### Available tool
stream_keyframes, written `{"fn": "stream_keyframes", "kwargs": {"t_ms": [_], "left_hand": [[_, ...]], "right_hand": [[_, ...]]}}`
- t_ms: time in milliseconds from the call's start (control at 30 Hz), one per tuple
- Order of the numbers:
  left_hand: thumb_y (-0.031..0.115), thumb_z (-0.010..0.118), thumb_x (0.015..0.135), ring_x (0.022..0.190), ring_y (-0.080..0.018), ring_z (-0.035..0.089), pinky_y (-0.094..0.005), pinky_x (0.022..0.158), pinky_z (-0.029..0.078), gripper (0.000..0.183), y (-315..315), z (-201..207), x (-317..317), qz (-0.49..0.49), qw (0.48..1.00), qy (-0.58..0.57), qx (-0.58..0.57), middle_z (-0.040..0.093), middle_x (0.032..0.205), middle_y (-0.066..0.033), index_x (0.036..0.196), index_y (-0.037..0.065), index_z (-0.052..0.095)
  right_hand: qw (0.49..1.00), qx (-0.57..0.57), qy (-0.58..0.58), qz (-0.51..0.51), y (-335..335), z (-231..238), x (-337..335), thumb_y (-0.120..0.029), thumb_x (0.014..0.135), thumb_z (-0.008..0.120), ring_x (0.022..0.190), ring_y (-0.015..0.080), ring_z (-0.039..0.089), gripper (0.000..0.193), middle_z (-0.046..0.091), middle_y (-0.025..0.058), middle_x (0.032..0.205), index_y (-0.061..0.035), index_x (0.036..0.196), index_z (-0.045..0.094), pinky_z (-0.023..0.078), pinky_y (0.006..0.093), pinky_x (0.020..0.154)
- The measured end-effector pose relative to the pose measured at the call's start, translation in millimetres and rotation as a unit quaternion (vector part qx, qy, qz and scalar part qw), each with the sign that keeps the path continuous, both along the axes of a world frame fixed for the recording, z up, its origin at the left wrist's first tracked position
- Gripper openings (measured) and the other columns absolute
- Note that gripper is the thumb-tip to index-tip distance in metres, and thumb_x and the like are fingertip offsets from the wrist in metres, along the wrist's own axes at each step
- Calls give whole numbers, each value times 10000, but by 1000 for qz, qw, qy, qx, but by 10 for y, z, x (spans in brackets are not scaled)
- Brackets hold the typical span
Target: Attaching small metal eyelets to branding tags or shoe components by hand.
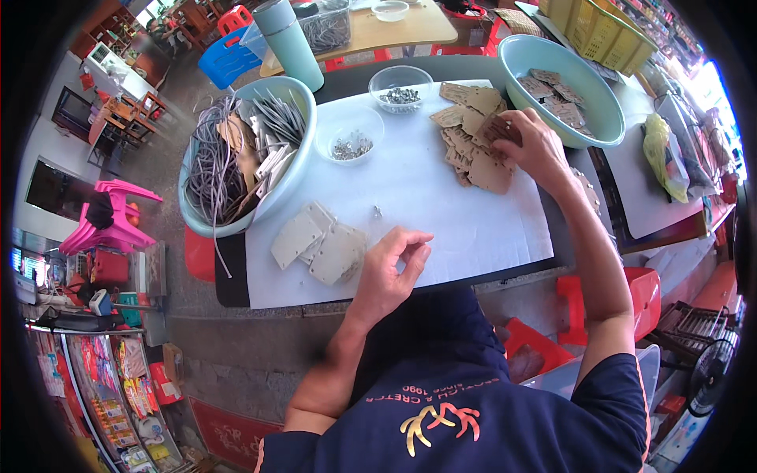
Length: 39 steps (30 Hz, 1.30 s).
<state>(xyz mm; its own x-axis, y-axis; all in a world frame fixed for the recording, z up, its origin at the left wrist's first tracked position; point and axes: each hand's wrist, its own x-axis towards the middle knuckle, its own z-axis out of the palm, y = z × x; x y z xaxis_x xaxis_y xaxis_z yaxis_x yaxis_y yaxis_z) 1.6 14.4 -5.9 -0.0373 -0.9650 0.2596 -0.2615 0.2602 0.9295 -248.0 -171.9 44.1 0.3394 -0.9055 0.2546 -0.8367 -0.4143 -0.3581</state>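
Note:
My right hand (535,143) reaches to the far right of the white sheet, its fingers closed on a dark brown flat plate (500,131). Beneath and beside it lies a loose pile of tan flat plates (489,172). Low over the sheet's near middle hovers my left hand (390,268), loosely curled, with a gap between thumb and forefinger and nothing visible in it. Left of that hand, several pale grey plates (337,251) with small holes overlap each other. A few tiny metal pieces (378,211) lie just beyond it.
Two clear bowls of small metal parts, one nearer (351,148) and one farther (400,96), stand on the white sheet (473,236). A blue-green basin (309,150) of grey cords and plates is left; another basin (607,130) holds brown plates. A teal bottle (288,43) stands behind.

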Motion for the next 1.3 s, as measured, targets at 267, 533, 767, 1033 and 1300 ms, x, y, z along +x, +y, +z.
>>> {"fn": "stream_keyframes", "kwargs": {"t_ms": [267,533,767,1033,1300], "left_hand": [[20,637,883,752,-160,632,-276,672,519,217,53,-4,-96,55,993,-33,-95,625,934,-110,1093,-2,585],[18,598,930,1008,-118,592,-283,884,502,322,676,-62,-61,37,954,289,63,588,1109,-93,1215,-14,453],[71,525,980,960,-175,653,-286,813,546,236,1055,15,276,31,931,330,154,621,1083,-125,1195,-24,497],[78,485,993,938,-176,666,-277,774,546,237,1341,-69,481,87,941,275,179,659,1047,-131,1195,-43,521],[78,492,990,928,-186,671,-278,772,545,233,1387,-15,549,115,940,287,146,659,1060,-144,1182,-49,531]], "right_hand": [[921,241,-295,84,652,276,238,-157,908,671,729,29,541,178,622,-13,802,-4,998,652,447,199,633],[776,453,-378,221,1381,-108,711,-117,930,650,681,18,530,114,612,-32,791,-21,987,627,432,195,580],[819,312,-262,403,1440,-114,1284,-136,904,650,636,207,611,129,639,103,770,-8,901,670,476,321,596],[892,-66,-160,419,996,-140,2300,-214,809,718,892,281,614,255,647,102,963,-56,1004,670,511,395,728],[900,-49,-7,433,1023,-257,2507,-234,768,745,1007,270,569,353,608,77,1078,-88,1081,670,513,393,812]]}}
